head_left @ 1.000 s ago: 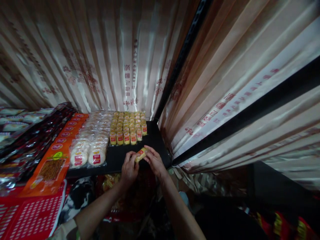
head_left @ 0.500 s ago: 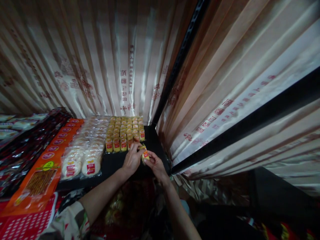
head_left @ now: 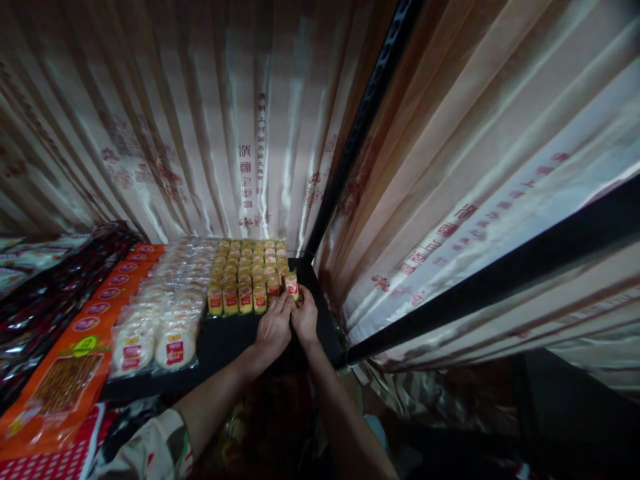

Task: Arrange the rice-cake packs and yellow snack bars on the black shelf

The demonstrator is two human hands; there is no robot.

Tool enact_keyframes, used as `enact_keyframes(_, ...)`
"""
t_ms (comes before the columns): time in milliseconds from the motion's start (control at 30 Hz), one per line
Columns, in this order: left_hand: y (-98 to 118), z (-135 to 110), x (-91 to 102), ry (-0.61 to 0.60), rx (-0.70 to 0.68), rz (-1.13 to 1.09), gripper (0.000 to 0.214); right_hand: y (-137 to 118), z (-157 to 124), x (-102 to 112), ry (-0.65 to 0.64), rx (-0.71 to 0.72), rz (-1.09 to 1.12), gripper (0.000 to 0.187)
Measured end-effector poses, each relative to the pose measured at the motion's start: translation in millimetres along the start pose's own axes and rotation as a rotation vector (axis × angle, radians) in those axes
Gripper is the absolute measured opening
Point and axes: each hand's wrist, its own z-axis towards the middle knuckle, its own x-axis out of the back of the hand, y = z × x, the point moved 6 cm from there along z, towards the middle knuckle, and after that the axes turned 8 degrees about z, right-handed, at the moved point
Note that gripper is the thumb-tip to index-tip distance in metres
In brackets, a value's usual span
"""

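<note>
A small yellow snack packet (head_left: 291, 285) with a red-and-white label stands upright at the front right corner of the packet rows. My right hand (head_left: 305, 315) grips it from the right, thumb and fingers closed on its lower part. From the left, my left hand (head_left: 274, 328) presses its fingertips against the same packet, close to the neighbouring one. Beside them, tight rows of matching yellow snack packets (head_left: 245, 299) stand on a black shelf (head_left: 240, 333). Parts of the nearest packets are hidden behind my fingers.
Round white crackers in clear wrappers (head_left: 175, 343) lie in rows to the left. Farther left are an orange snack bag (head_left: 70, 373) and dark red packs (head_left: 45, 320). Pleated printed curtains (head_left: 210, 133) hang behind, with a black post (head_left: 345, 173) at the corner.
Both hands have moved forward with the snack packet, from in front of the rows up to their right front corner. The packet now stands more upright. The view has shifted slightly.
</note>
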Motion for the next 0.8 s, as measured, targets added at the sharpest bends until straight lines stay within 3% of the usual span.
enact_keyframes(133,-5,4,-8.5,-0.009,0.058,-0.047,0.051,3,2,-6,-0.005,0.005,-0.227,0.038)
enact_keyframes(500,-16,6,-23.1,-0.051,0.08,-0.134,0.052,3,1,-17,-0.063,0.076,-0.275,0.039)
enact_keyframes(667,-12,-10,-5.1,-0.034,0.058,-0.155,0.057,-6,-4,-13,-0.07,0.127,-0.296,0.047)
enact_keyframes(800,-9,-45,16.5,0.025,0.028,-0.2,0.049,-22,-31,3,-0.002,0.123,-0.222,0.047)
